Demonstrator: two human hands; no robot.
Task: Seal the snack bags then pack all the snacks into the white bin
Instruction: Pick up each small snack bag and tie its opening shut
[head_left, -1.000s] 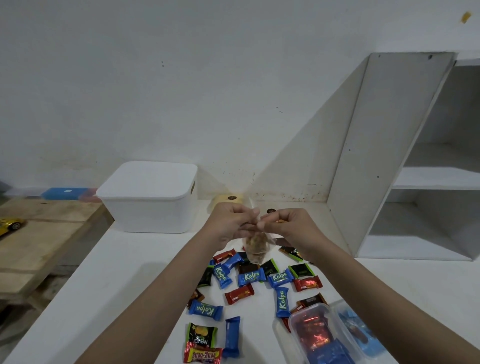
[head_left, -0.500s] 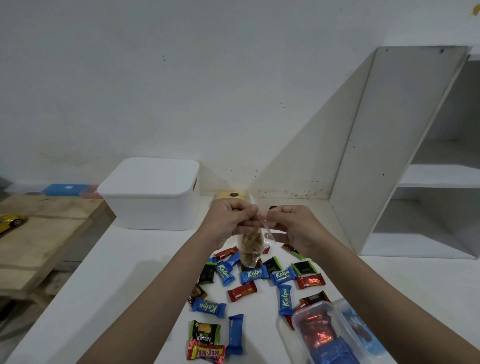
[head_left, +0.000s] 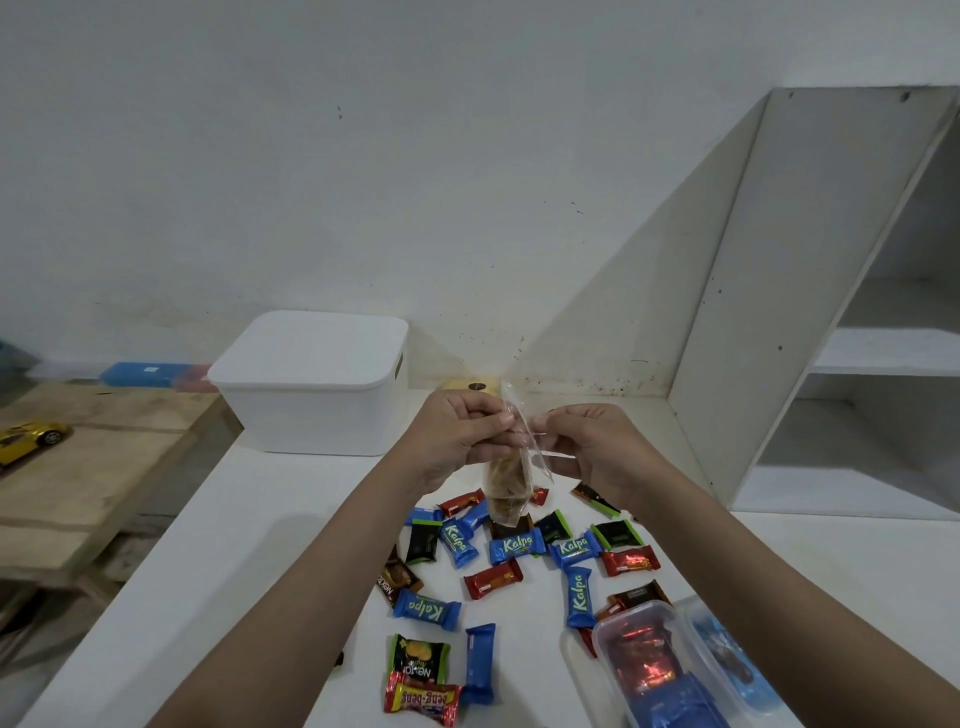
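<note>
A small clear snack bag (head_left: 508, 480) with brown pieces in its bottom hangs above the white table (head_left: 208, 582). My left hand (head_left: 457, 436) pinches the bag's top edge on the left. My right hand (head_left: 597, 447) pinches the top on the right, where a thin clear strip sticks out. Under the bag lie several wrapped snacks, among them blue Kalpa bars (head_left: 517, 545), red bars (head_left: 492, 578) and green-black packs (head_left: 615, 534). The white bin (head_left: 311, 384) stands at the back left of the table with its lid on.
A clear plastic box (head_left: 649, 660) with red snacks inside sits at the front right, a blue-printed lid (head_left: 727, 654) beside it. A white shelf unit (head_left: 831, 312) rises on the right. A wooden bench (head_left: 78, 478) with a yellow toy car (head_left: 31, 439) is to the left.
My hands have moved slightly apart along the bag's top, and the bag's top edge now stands more upright between them. The view has shifted a little.
</note>
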